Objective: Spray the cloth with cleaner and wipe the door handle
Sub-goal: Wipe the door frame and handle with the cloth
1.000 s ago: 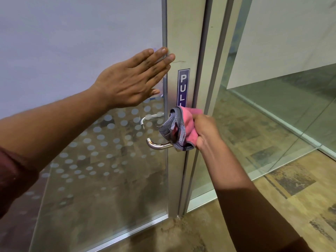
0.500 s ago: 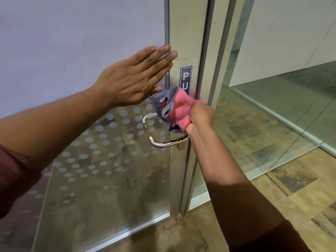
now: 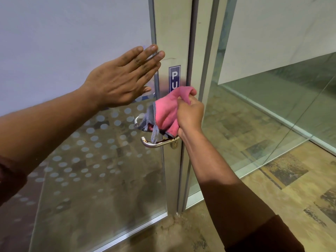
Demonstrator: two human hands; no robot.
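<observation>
A chrome lever door handle (image 3: 154, 143) sticks out to the left from the metal stile of a glass door (image 3: 172, 42). My right hand (image 3: 190, 115) is closed around a bunched pink cloth with a grey edge (image 3: 164, 113), held just above the handle against the stile; grey threads hang down over the lever. My left hand (image 3: 121, 79) lies flat with fingers spread on the frosted glass, its fingertips reaching the stile above the handle. No spray bottle is in view.
A blue PULL sign (image 3: 174, 77) on the stile is partly hidden by the cloth. The door's lower glass has a dotted pattern (image 3: 87, 151). A fixed glass panel (image 3: 263, 115) stands to the right over patterned tan flooring (image 3: 291, 188).
My right hand lifted the cloth from the lever up to the stile, then came back down to just above the handle. My left hand stayed flat on the glass.
</observation>
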